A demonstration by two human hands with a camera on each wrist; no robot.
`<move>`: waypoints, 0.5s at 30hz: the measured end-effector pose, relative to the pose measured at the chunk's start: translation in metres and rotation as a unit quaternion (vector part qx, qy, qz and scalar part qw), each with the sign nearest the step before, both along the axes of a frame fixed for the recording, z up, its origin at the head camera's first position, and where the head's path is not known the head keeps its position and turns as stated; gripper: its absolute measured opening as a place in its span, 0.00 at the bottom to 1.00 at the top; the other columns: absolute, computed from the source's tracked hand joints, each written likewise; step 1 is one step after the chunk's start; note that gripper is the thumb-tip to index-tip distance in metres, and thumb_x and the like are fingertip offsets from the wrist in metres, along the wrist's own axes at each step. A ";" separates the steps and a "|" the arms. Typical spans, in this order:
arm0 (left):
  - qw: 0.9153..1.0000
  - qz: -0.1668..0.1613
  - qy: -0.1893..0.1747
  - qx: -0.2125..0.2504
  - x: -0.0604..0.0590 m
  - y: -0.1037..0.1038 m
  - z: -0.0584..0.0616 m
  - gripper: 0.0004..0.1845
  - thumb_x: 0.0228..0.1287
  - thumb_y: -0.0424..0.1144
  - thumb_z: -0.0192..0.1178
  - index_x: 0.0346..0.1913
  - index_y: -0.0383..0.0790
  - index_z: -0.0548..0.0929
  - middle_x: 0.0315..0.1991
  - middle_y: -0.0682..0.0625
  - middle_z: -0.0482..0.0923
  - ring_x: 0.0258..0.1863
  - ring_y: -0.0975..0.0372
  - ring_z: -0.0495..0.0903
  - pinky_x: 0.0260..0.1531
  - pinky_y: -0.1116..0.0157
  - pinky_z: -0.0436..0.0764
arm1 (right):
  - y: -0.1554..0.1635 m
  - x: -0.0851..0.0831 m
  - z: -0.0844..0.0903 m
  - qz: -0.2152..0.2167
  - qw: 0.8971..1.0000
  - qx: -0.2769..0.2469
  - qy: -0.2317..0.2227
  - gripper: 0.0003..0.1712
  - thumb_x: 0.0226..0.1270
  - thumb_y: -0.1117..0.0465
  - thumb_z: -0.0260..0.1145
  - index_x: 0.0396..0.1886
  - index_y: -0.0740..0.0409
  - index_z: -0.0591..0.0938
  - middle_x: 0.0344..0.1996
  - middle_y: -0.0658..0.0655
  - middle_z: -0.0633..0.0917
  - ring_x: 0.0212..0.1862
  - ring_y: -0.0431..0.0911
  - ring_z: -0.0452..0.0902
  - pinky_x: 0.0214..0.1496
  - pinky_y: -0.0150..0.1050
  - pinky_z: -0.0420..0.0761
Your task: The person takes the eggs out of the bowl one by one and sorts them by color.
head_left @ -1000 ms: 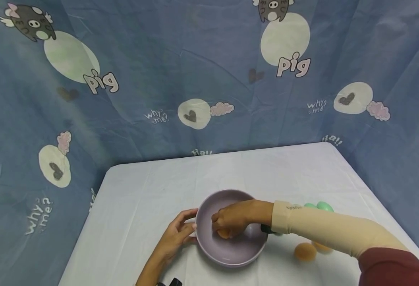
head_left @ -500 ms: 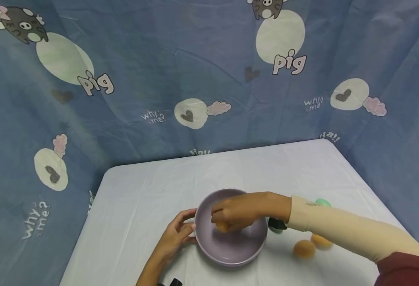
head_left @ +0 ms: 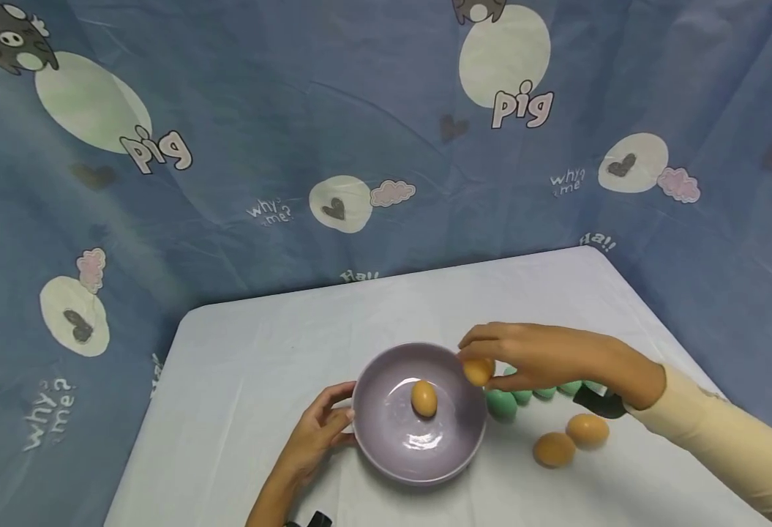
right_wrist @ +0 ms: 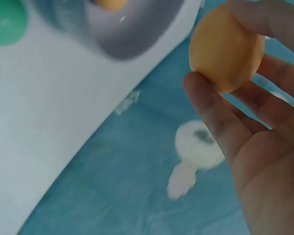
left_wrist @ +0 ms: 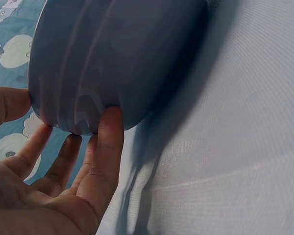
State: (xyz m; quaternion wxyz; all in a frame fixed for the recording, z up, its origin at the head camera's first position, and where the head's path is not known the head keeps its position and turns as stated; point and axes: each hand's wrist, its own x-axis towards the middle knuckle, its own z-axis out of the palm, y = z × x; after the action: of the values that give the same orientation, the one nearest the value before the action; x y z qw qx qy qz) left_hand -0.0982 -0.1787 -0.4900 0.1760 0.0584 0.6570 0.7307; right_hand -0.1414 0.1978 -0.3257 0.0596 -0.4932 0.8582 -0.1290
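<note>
Head view shows the right hand over the right rim of the purple bowl, its grip pinching an orange egg, while a second orange egg lies inside the bowl on the counter. Only the left wrist view shows the left hand released, straight fingers pressed against the bowl's outer wall. Green eggs lie just right of the bowl.

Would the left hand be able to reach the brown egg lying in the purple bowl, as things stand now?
Probably yes. The left hand rests against the purple bowl at its rim, the brown egg lies uncovered inside, and the right hand, holding another egg, is off to the far side.
</note>
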 end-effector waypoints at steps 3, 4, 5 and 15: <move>1.000 0.005 -0.003 -0.003 0.001 0.000 0.000 0.28 0.71 0.33 0.58 0.71 0.37 0.65 0.72 0.38 0.61 0.55 0.62 0.82 0.45 0.56 0.88 | 0.024 0.009 -0.003 -0.031 0.999 -0.004 0.005 0.27 0.62 0.54 0.74 0.61 0.48 0.80 0.58 0.47 0.81 0.58 0.42 0.79 0.59 0.41 0.83; 1.000 0.005 -0.003 -0.004 0.001 0.000 0.000 0.28 0.71 0.33 0.58 0.71 0.37 0.65 0.72 0.39 0.61 0.55 0.62 0.82 0.45 0.57 0.88 | 0.032 0.012 -0.004 -0.038 0.999 -0.007 0.009 0.27 0.61 0.54 0.75 0.60 0.47 0.80 0.57 0.46 0.81 0.58 0.42 0.79 0.58 0.41 0.84; 1.000 0.006 -0.004 -0.006 0.001 0.000 -0.001 0.28 0.71 0.33 0.58 0.71 0.37 0.65 0.72 0.39 0.61 0.55 0.62 0.82 0.45 0.57 0.88 | 0.039 0.016 -0.006 -0.043 0.999 -0.013 0.015 0.27 0.61 0.55 0.75 0.60 0.48 0.80 0.57 0.46 0.81 0.57 0.42 0.79 0.57 0.41 0.84; 1.000 0.005 -0.004 -0.004 0.000 0.000 -0.001 0.28 0.71 0.33 0.58 0.71 0.37 0.65 0.72 0.38 0.61 0.55 0.62 0.82 0.45 0.57 0.88 | 0.105 0.048 -0.035 -0.123 0.990 -0.053 0.048 0.29 0.53 0.61 0.78 0.57 0.49 0.81 0.53 0.43 0.81 0.49 0.35 0.79 0.47 0.29 0.83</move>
State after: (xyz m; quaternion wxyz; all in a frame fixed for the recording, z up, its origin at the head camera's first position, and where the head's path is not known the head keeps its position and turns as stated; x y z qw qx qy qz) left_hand -0.0981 -0.1787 -0.4914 0.1749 0.0514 0.6593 0.7294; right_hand -0.0930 0.3023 -0.3604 -0.0243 -0.3916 0.9064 -0.1567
